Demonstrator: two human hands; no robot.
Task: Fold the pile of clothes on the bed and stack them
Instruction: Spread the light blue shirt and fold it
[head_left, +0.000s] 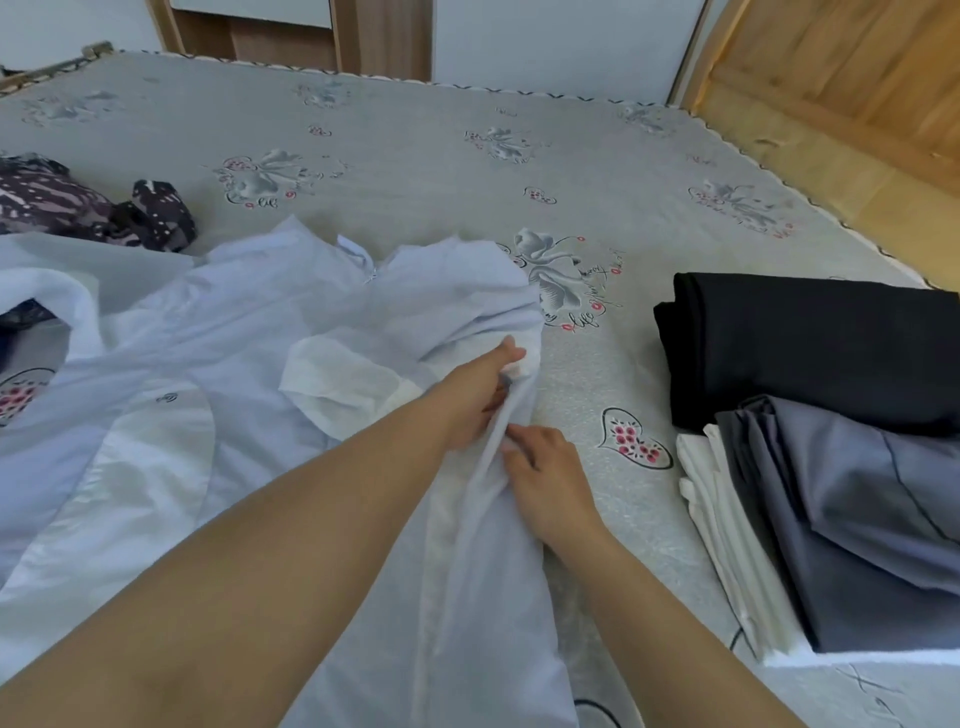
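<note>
Left hand: the left hand (475, 395) reaches across from the lower left and grasps the right-hand edge of the pale blue shirt (234, 332), thumb on top, fingers curled under the bunched cloth.
Right hand: the right hand (545, 470) sits just below and beside the left one, its fingertips (511, 441) pinching the same long fold of fabric; a firm grip, nothing loose there.
Pale blue shirt: spread open over the near-left part of the bed (415, 145), collar pointing away from the person, right edge gathered into a ridge that runs down between the two hands to the bottom of the view.
White lining: a paler white patch (343, 384) shows inside the shirt, just left of the left hand.
Folded stack: on the right side of the bed, well apart from the shirt, a black folded garment (810, 348) lies farther back; a grey folded garment (872, 519) overlaps its near edge and rests on a white folded piece (727, 535).
Unfolded pile: a dark patterned garment (78, 208) lies crumpled at the far left, touching the shirt's upper edge.
Bed cover: grey, printed with roses and small hearts.
Background: a wooden headboard (841, 93) rises at the far right corner.
</note>
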